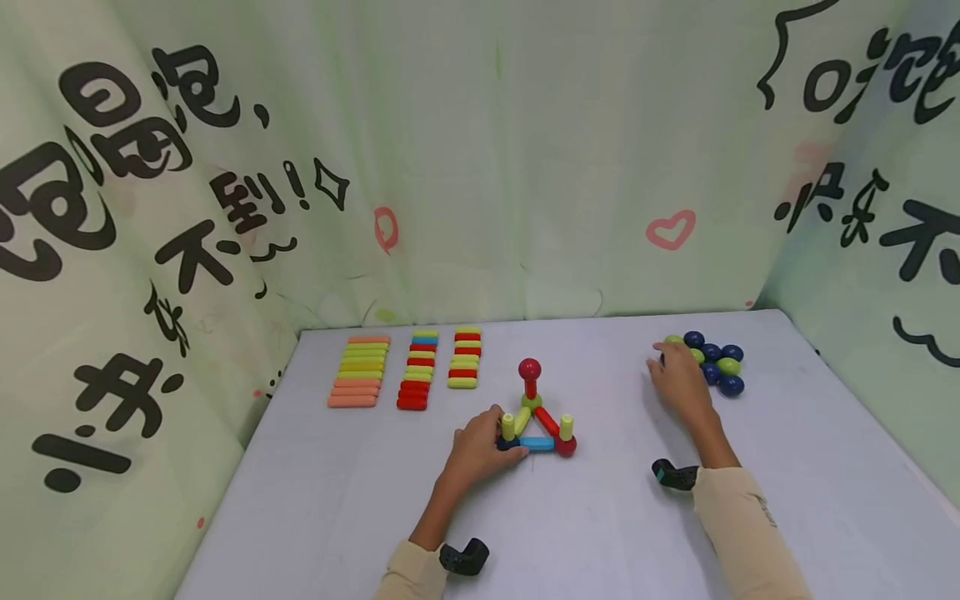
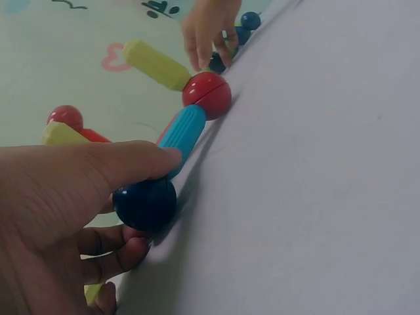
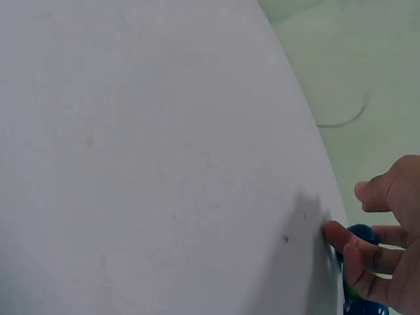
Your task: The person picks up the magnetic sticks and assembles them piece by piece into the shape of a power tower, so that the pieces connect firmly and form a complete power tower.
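A triangular frame of toy sticks and balls stands mid-table. My left hand (image 1: 474, 448) grips its near-left corner, a dark blue ball (image 2: 146, 205), with the thumb lying along the light blue stick (image 2: 185, 134). That stick runs to a red ball (image 1: 566, 446) at the near-right corner. Yellow-green sticks (image 1: 566, 427) rise from both near corners. At the far corner a red stick (image 1: 531, 388) stands upright, topped by a red ball (image 1: 529, 369). My right hand (image 1: 684, 385) reaches over the loose balls (image 1: 731, 385), thumb apart from the fingers, fingertips right at a dark blue ball.
Three columns of loose sticks lie at the back left: pink and yellow (image 1: 360, 373), red, yellow and blue (image 1: 417, 372), and red and yellow (image 1: 465, 358). A printed curtain (image 1: 525, 167) stands behind the white table (image 1: 337, 500) and along both sides.
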Tool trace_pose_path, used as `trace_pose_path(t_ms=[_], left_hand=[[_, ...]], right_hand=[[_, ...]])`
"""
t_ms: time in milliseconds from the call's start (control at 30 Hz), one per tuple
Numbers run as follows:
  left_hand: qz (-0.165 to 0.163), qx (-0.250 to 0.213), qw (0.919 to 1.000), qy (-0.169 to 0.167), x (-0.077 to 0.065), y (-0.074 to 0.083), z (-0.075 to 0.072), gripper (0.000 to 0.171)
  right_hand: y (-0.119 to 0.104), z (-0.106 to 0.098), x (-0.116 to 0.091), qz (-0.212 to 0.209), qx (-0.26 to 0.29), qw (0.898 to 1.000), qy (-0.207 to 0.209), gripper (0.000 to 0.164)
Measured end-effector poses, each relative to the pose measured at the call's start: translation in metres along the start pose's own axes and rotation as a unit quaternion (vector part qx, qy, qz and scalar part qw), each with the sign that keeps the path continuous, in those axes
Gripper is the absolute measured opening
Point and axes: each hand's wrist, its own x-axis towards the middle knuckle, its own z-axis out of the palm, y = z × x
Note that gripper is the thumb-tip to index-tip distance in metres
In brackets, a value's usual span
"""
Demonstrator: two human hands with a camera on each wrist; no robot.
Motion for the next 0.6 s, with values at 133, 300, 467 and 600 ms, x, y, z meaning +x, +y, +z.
trace_pose_path(t_ms=[133, 300, 467, 600], left_hand=[[-0.018, 0.012, 0.9997, 0.011, -0.001, 0.003, 0.006, 0.044], [-0.024, 0.006, 0.9994, 0.024, -0.001, 0.006, 0.007, 0.044], [-0.026, 0.013, 0.9989, 0.037, -0.001, 0.006, 0.005, 0.044], [-0.029, 0.022, 0.9981, 0.049, -0.003, 0.009, 0.005, 0.045]], right_hand=[[0.009, 0.002, 0.000, 0.038, -0.026, 0.998, -0.037, 0.041], [0.004, 0.003, -0.002, 0.062, -0.003, 0.998, -0.019, 0.039], [-0.004, 0.001, -0.007, 0.047, 0.020, 0.999, -0.004, 0.034], [-0.009, 0.005, -0.017, 0.034, 0.033, 0.999, -0.019, 0.033]])
